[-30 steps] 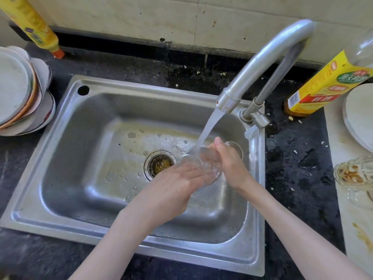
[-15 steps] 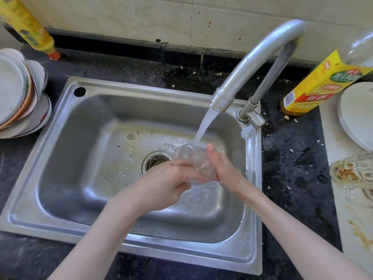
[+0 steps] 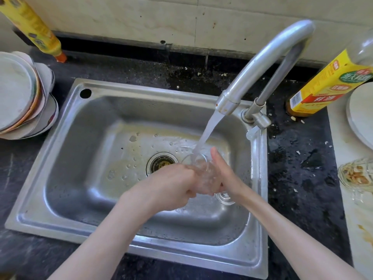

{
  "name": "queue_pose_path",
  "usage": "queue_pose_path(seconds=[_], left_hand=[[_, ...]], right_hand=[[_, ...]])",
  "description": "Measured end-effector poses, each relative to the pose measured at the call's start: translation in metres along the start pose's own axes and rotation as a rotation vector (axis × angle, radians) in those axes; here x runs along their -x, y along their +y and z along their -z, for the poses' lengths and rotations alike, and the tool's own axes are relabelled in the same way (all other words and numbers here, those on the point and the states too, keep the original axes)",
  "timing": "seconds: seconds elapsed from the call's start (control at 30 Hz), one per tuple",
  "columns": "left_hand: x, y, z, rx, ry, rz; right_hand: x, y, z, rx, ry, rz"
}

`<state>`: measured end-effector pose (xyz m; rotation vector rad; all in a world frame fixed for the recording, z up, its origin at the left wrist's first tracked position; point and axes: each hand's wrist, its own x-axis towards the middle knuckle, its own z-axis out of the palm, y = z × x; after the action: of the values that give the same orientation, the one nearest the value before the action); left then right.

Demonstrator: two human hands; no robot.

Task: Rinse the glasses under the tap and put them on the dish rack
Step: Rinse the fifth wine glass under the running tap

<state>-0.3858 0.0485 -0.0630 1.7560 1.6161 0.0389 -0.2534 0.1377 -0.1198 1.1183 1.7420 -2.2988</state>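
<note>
Rinsing a clear glass [image 3: 202, 170] with both hands under the running tap [image 3: 260, 63].

The left hand [image 3: 173, 188] has its fingers curled around the glass from the left; the right hand [image 3: 226, 176] cups it from the right, thumb up beside the rim. The glass sits tilted between them, its mouth toward the stream of water [image 3: 210, 132], above the sink [image 3: 84, 150] basin just right of the drain [image 3: 161, 163]. To the right, on the pale part of the desk [image 3: 298, 158], stands a dirty glass [image 3: 357, 174] with residue inside, behind it a yellow-labelled bottle [image 3: 327, 85] and a white plate [image 3: 361, 114]. To the left lies a stack of plates [image 3: 22, 96], with a yellow bottle [image 3: 34, 27] behind it.
</note>
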Motion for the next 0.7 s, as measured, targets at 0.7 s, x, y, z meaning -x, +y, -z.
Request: queue_pose_path(seconds=[0.7], left_hand=[[-0.001,-0.002,-0.01,0.436,0.473,0.194]], right_hand=[[0.003,0.013,-0.003,-0.016,0.095,0.167]])
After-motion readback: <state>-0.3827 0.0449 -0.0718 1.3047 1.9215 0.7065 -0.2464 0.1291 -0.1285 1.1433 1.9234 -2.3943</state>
